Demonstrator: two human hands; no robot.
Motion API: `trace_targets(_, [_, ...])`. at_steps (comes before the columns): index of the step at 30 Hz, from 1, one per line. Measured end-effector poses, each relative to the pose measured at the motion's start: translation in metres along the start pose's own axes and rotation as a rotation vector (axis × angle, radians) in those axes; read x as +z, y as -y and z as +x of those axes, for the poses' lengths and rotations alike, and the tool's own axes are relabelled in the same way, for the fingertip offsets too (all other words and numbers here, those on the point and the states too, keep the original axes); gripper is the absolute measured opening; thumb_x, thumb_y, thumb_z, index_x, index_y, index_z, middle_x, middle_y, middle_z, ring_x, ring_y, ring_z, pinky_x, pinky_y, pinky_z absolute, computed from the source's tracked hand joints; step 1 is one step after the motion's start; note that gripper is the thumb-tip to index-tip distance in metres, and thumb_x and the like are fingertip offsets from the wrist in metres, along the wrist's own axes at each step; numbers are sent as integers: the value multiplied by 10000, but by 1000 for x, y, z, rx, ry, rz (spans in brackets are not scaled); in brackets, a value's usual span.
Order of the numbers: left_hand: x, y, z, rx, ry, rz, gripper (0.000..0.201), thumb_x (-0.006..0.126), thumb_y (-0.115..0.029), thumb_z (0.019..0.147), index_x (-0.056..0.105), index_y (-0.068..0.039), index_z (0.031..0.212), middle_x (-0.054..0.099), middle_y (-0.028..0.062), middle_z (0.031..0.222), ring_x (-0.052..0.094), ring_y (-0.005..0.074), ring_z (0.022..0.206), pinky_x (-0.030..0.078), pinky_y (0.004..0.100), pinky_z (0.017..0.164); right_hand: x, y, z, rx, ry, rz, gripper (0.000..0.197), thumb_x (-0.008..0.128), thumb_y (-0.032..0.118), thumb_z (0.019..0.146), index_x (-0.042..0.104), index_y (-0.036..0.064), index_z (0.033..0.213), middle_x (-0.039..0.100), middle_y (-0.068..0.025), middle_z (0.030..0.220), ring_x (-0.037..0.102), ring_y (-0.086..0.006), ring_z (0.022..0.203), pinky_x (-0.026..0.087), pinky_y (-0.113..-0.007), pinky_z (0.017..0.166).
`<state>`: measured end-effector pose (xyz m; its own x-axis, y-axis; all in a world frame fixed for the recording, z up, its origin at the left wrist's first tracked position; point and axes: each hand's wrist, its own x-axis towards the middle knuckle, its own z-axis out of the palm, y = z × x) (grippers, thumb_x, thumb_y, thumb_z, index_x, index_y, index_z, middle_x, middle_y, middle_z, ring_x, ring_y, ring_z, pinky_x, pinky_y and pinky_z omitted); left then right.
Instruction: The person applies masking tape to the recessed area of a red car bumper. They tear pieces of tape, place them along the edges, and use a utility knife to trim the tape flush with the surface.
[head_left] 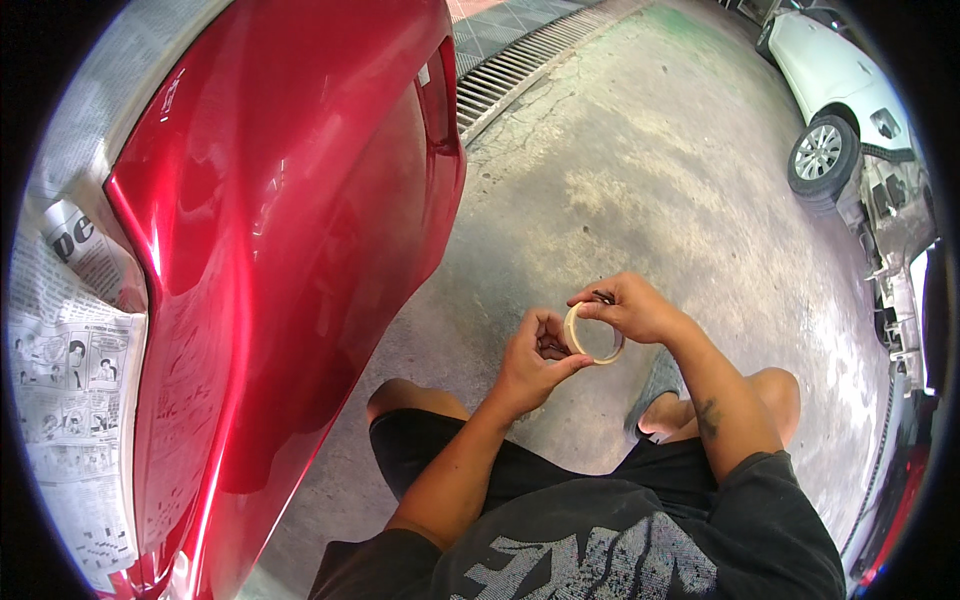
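A roll of cream-coloured masking tape (607, 360) is held upright between my two hands, in front of my knees and above the floor. My left hand (530, 365) grips its left side, with the thumb along the lower rim and the other fingers curled. The upper right of the ring is pinched by my right hand (645, 312). A small dark thing (603, 297) shows at the right fingers; its kind is too small to tell. Left of my hands stands a glossy red car body (300, 230), apart from the tape.
Newspaper sheets (75, 390) cover the area along the red body's far left edge. A slotted drain grate (520, 70) crosses the concrete floor (640, 180) ahead. At the right is a white car (845, 75) with its wheel (822, 150) and bare front parts (893, 220).
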<state>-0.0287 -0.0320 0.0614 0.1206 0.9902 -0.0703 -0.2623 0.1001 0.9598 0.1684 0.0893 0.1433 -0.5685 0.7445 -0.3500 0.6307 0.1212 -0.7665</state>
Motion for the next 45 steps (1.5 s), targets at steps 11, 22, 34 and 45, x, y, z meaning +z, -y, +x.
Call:
trace_targets(11, [-20,-10,3,-43,-8,-132,238,756,-124,1090,767,1,1293,796,80,1082,765,150,956,638,307,858,-12,18,-5,64,185,-31,257,729,274,1111,845,60,1196,806,-22,869,637,-98,671,507,-317,609])
trace_targets(22, [0,-5,-1,-36,-217,109,204,666,-175,1145,738,15,1168,783,55,924,746,128,825,603,309,733,3,11,-4,156,215,-69,289,719,307,1118,839,49,1167,797,-18,817,621,-100,615,491,-317,582])
trace_targets(34, [-8,21,7,3,-339,321,252,487,-246,1205,587,-21,1154,641,108,930,638,161,829,536,361,750,8,29,-1,-230,-64,-216,306,769,382,1045,829,97,1140,804,-65,914,738,-279,977,563,-441,828])
trace_targets(45, [-29,13,15,-312,-137,-188,223,584,-287,1178,658,-92,1101,605,-20,920,557,107,830,481,276,815,24,20,0,-361,-176,-591,176,736,266,1017,728,112,933,705,-98,859,647,-322,994,521,-473,816])
